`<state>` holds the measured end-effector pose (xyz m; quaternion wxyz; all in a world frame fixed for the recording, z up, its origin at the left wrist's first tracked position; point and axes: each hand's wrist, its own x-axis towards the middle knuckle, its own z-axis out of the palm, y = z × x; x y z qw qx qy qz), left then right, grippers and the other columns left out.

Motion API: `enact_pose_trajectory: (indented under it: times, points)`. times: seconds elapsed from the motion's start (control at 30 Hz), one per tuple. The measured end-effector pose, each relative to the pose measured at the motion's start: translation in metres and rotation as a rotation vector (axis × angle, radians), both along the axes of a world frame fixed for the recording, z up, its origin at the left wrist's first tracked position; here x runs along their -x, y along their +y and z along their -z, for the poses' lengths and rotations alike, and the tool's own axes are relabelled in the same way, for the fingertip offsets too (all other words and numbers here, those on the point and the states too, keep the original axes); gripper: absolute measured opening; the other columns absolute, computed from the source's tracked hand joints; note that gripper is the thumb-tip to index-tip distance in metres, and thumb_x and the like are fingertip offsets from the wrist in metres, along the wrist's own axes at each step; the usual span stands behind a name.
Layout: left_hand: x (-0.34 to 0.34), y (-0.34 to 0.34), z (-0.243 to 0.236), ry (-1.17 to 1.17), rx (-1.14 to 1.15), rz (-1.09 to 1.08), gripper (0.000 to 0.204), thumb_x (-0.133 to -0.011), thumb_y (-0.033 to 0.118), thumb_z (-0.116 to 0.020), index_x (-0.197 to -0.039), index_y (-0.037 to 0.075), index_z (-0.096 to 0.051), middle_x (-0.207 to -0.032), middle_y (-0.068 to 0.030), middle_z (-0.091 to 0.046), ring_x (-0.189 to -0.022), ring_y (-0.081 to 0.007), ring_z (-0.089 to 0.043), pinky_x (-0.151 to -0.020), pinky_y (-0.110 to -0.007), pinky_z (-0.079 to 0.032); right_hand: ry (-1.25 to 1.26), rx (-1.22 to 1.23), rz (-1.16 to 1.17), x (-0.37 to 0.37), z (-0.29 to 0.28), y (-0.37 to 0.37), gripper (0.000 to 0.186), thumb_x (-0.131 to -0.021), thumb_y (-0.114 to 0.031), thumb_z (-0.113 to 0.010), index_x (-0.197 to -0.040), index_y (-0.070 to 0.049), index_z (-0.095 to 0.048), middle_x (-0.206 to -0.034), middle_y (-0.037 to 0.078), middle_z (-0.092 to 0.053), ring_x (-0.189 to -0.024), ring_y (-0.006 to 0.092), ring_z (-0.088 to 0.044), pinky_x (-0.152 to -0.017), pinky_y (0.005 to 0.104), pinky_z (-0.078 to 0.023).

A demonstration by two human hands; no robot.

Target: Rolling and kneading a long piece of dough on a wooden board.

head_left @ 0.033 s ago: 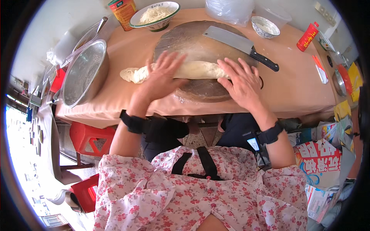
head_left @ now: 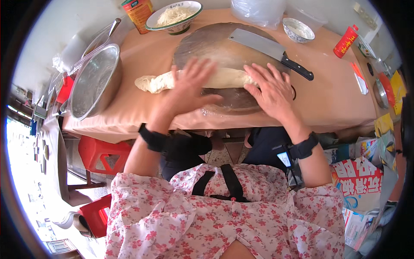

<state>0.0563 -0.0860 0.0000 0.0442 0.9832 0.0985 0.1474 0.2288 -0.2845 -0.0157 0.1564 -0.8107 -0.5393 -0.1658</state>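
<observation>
A long roll of pale dough (head_left: 228,78) lies crosswise on a round wooden chopping board (head_left: 207,47), its lumpy left end reaching past the board over the tablecloth. My left hand (head_left: 189,91) is spread over the dough left of its middle, fingertips blurred; whether the palm touches is unclear. At the dough's right end, my right hand (head_left: 274,90) rests with its fingers stretched out, covering the tip. Neither hand grips anything. Beyond the right hand, a cleaver (head_left: 256,43) lies flat, blade on the board and black handle pointing right over the table.
On the left stands a large metal basin (head_left: 95,84), tilted. A bowl of pale shreds (head_left: 174,19) and an orange canister (head_left: 139,16) are at the back. Farther right are a small bowl of white powder (head_left: 298,31) and a red bottle (head_left: 346,42). Red stools (head_left: 103,153) stand below.
My left hand has shifted slightly to the right over the dough. My right hand and the dough show hardly any difference.
</observation>
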Motion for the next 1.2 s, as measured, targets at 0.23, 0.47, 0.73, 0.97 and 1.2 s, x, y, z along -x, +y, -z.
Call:
enact_pose_trajectory:
  times: [0.23, 0.47, 0.73, 0.97, 1.2]
  points:
    - [-0.055, 0.003, -0.002, 0.061, -0.025, -0.078, 0.079, -0.090, 0.067, -0.049, -0.150, 0.019, -0.033, -0.154, -0.0124, -0.033, -0.145, -0.0377, -0.023, -0.109, -0.073, -0.011, 0.077, 0.080, 0.069, -0.037, -0.009, 0.038, 0.066, -0.094, -0.068, -0.034, -0.135, -0.023, -0.057, -0.152, 0.007, -0.041, -0.144, 0.0361, -0.029, -0.109, 0.0670, -0.024]
    - [-0.064, 0.005, -0.007, 0.094, -0.013, -0.077, 0.077, -0.089, 0.065, -0.052, -0.149, 0.019, -0.036, -0.150, -0.0125, -0.038, -0.140, -0.0352, -0.032, -0.110, -0.068, -0.018, 0.021, 0.038, 0.121, -0.042, -0.001, 0.042, 0.063, -0.093, -0.066, -0.041, -0.136, -0.023, -0.056, -0.151, 0.008, -0.043, -0.143, 0.0361, -0.030, -0.109, 0.0677, -0.021]
    - [0.015, -0.036, 0.021, -0.106, -0.080, 0.033, 0.089, -0.081, 0.061, -0.064, -0.153, 0.021, -0.029, -0.152, -0.0140, -0.033, -0.142, -0.0370, -0.028, -0.114, -0.061, -0.014, -0.137, -0.003, -0.102, 0.020, 0.010, -0.022, 0.068, -0.092, -0.061, -0.047, -0.146, -0.020, -0.044, -0.152, 0.006, -0.039, -0.136, 0.0347, -0.036, -0.107, 0.0635, -0.022]
    - [0.010, -0.034, 0.014, -0.069, -0.077, 0.028, 0.093, -0.082, 0.063, -0.062, -0.155, 0.019, -0.025, -0.156, -0.0152, -0.028, -0.144, -0.0405, -0.023, -0.114, -0.063, -0.013, -0.087, 0.028, -0.116, 0.017, 0.006, -0.020, 0.068, -0.093, -0.063, -0.043, -0.148, -0.023, -0.041, -0.152, 0.005, -0.040, -0.138, 0.0344, -0.036, -0.109, 0.0643, -0.019]
    - [-0.053, 0.006, -0.013, 0.107, 0.069, -0.023, 0.085, -0.087, 0.071, -0.049, -0.146, 0.012, -0.040, -0.144, -0.0181, -0.045, -0.137, -0.0364, -0.038, -0.110, -0.064, -0.022, 0.090, 0.184, 0.007, -0.042, -0.013, 0.043, 0.073, -0.093, -0.073, -0.029, -0.147, -0.026, -0.043, -0.156, 0.003, -0.035, -0.147, 0.0341, -0.022, -0.113, 0.0668, -0.015]
